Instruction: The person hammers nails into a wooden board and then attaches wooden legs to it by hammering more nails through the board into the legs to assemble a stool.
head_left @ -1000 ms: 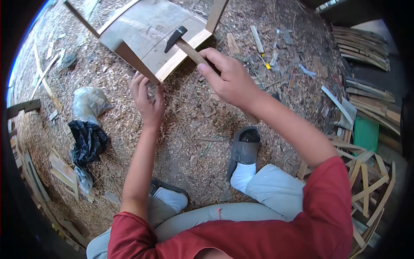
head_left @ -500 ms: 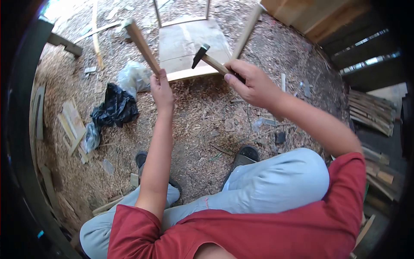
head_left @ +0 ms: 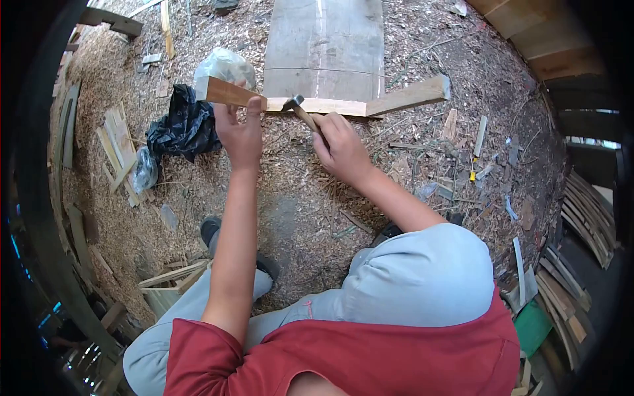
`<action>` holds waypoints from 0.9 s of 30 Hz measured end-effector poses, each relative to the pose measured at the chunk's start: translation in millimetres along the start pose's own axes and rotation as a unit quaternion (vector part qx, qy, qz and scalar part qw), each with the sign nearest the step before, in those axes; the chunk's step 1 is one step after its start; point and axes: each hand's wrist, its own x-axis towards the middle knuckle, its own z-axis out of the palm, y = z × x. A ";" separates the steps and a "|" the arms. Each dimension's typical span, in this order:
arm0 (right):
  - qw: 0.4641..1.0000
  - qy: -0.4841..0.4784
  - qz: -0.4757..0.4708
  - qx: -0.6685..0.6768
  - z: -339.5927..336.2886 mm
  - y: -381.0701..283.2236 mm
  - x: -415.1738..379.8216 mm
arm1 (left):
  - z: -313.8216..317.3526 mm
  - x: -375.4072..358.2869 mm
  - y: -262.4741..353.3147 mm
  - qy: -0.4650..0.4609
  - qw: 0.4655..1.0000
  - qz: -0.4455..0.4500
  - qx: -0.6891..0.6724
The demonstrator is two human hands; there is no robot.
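A wooden chair-like frame lies on the ground ahead, with a flat grey panel (head_left: 323, 46) and a pale front rail (head_left: 337, 107). My left hand (head_left: 241, 142) grips the wooden leg (head_left: 231, 93) at the rail's left end, thumb in front and fingers mostly hidden behind. Another wooden leg (head_left: 409, 96) slants out from the rail's right end. In my right hand (head_left: 345, 150) is a hammer (head_left: 306, 117), held by its wooden handle. Its metal head overlaps the rail in this view, just right of the left leg.
Wood chips cover the ground. A black plastic bag (head_left: 181, 129) and a clear plastic bag (head_left: 224, 65) lie left of the frame. Wood offcuts (head_left: 119, 152) sit farther left, and stacked wooden strips (head_left: 588, 218) stand at the right edge.
The frame has tipped, so its legs now point outward rather than up. My right hand has brought the hammer down and left to the rail, near the left leg.
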 end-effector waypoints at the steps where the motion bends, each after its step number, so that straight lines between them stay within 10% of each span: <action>1: 1.000 -0.009 -0.001 0.002 2.5 2.1 5.0 | 4.1 9.4 8.2 0.027 0.997 0.061 -0.038; 7: 0.998 -0.033 -0.031 -0.050 26.7 18.8 30.4 | -12.9 48.0 -10.3 -0.114 0.977 0.066 -0.165; 15: 0.995 -0.050 -0.047 -0.076 35.2 18.1 35.0 | -0.3 48.2 -12.8 -0.047 0.971 0.078 -0.219; 21: 0.994 -0.025 0.108 0.009 -2.5 -11.6 -0.2 | -11.5 39.6 -17.4 -0.115 0.980 0.064 -0.151; 27: 0.990 0.013 0.140 0.003 -37.2 -8.9 -25.1 | -8.2 -7.0 -68.8 -0.170 0.976 -0.137 -0.018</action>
